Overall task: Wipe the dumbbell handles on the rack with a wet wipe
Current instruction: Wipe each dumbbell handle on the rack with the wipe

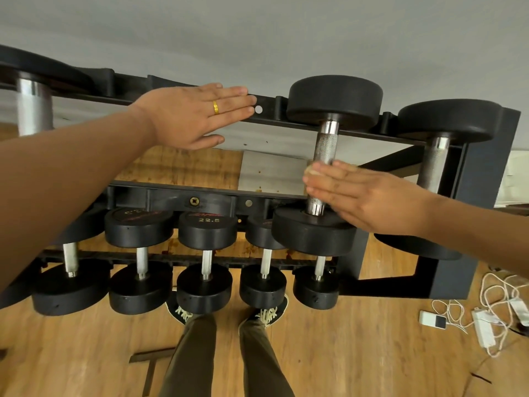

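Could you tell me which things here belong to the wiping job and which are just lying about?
Job: right hand, pale wad under its fingertips (possibly the wipe), knurled dumbbell handle, rack.
Lying about: white adapters, white cables on the floor.

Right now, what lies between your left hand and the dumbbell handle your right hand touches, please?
Head view: only bare rack rail between the left hand and that dumbbell handle.

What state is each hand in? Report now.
Left hand: open, fingers straight, flat at the rack's rear rail, holding nothing.
Right hand: open, straight fingers pressing a pale wad, likely the wet wipe, onto the dumbbell handle.
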Demonstrator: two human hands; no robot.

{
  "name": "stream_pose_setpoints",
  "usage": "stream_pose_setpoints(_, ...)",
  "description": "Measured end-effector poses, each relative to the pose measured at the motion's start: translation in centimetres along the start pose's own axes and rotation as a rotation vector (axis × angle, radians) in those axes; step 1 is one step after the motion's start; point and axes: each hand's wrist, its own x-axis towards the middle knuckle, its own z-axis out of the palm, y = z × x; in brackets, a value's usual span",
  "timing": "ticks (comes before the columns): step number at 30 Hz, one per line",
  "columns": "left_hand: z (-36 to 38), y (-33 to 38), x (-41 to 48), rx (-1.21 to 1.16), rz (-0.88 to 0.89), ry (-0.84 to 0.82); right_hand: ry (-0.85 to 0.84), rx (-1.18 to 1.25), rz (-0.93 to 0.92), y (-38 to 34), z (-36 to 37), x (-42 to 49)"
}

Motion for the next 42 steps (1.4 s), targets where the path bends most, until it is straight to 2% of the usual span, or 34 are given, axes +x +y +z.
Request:
stream_pose_setpoints(4,0.3,-0.1,0.0,0.005,0.003,0.021,-0.138,-0.097,-0.136,1.6,-1.2,-0.1)
stream_pose_setpoints(10,0.7,-0.3,-0.1,0.010,0.007,0.012,-0.210,-0.197,0.139,2.4,-3.2,1.8)
stream_pose_setpoints(14,0.8,-0.3,-0.1,0.017,0.013,0.003,-0.252,-0.223,0.136,2.5,-3.6,2.8)
stream_pose_setpoints(24,1.0,-0.4,-0.3,0.006,0.006,0.010,-0.309,-0.078,0.190,1.1,-3.7,3.5)
stream_pose_setpoints(28,1.2,-0.5,-0.1,-0.020,0.023,0.037,-0.462,0.062,0.073,-0.8,-4.0,3.5)
stream_pose_setpoints(31,1.8,-0.6,-0.2,-0.019,0.030,0.068,-0.498,0.006,0.029,-0.9,-4.8,3.9)
stream_pose_setpoints(35,2.1,-0.6,-0.2,-0.013,0.042,0.067,-0.532,-0.106,0.178,1.1,-5.9,5.5)
stream_pose_setpoints(38,2.0,-0.6,-0.1,0.018,0.036,0.051,-0.503,-0.049,0.296,0.9,-6.3,5.6)
stream_pose_setpoints(42,1.4,-0.4,-0.1,0.047,0.016,-0.010,-0.628,0.110,0.248,-3.3,-5.9,4.7)
